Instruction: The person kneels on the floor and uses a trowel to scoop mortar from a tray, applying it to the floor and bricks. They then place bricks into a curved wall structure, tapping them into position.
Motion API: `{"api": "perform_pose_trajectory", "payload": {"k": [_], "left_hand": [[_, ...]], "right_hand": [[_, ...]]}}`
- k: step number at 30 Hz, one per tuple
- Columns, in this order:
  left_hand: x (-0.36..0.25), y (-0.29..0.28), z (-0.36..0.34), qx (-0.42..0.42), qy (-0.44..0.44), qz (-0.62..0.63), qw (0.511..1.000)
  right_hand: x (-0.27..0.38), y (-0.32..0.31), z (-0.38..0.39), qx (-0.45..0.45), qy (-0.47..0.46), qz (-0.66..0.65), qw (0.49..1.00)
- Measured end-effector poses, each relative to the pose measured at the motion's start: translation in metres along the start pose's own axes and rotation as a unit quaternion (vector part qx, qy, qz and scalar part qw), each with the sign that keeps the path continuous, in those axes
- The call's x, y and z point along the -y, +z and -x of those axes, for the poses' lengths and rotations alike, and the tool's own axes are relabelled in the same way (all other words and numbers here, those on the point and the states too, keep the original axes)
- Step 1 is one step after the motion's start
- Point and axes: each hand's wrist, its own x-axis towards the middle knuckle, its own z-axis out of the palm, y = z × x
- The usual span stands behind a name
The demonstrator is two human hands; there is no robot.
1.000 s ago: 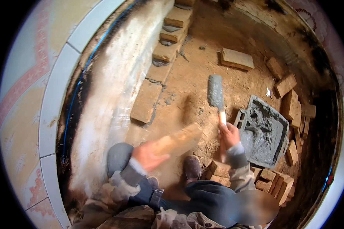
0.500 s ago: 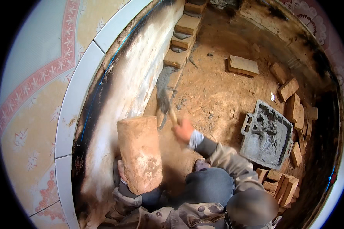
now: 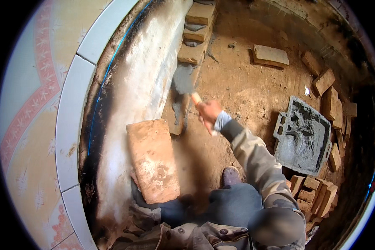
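My right hand [image 3: 210,111] is closed round the wooden handle of a trowel [image 3: 196,99]. The grey blade, smeared with mortar, lies over the brick row beside the pale wall. Wet mortar [image 3: 177,109] streaks the top of that row just below the blade. My left hand [image 3: 134,178] supports a large tan brick [image 3: 153,160] in front of my lap; only a bit of the hand shows at the brick's left edge, the rest being hidden beneath it. Farther up the row, laid bricks [image 3: 191,53] stand on end with mortar between them.
A grey tub of mortar [image 3: 279,141] sits on the dirt floor to the right. Loose bricks [image 3: 331,104] and a stack [image 3: 316,196] lie beyond and below it. One brick [image 3: 271,56] rests alone farther off. A blue string [image 3: 99,98] runs along the left wall.
My right hand and the trowel have moved farther up the row, and the blade now lies flatter over the mortar. The brick in my left hand has tilted slightly.
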Motion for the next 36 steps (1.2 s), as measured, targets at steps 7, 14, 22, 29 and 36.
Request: {"api": "perform_pose_trajectory", "payload": {"k": [7, 14, 22, 29, 36], "left_hand": [[0.004, -0.001, -0.024, 0.018, -0.01, 0.018, 1.0], [0.001, -0.005, -0.028, 0.043, -0.015, 0.026, 0.999], [0.01, 0.049, -0.048, 0.018, 0.049, -0.21, 0.976], [0.029, 0.059, -0.178, -0.013, 0.179, -0.588, 0.789], [0.075, 0.1, -0.274, -0.166, 0.155, -0.868, 0.442]], "right_hand": [[-0.053, 0.022, 0.083, 0.045, 0.067, -0.064, 0.995], [-0.01, 0.033, 0.117, 0.169, 0.085, -0.196, 0.962], [-0.091, 0.041, 0.032, 0.255, 0.201, -0.374, 0.869], [-0.084, -0.018, 0.099, 0.17, 0.114, -0.323, 0.924], [-0.117, -0.074, 0.175, 0.017, 0.076, -0.361, 0.929]]}}
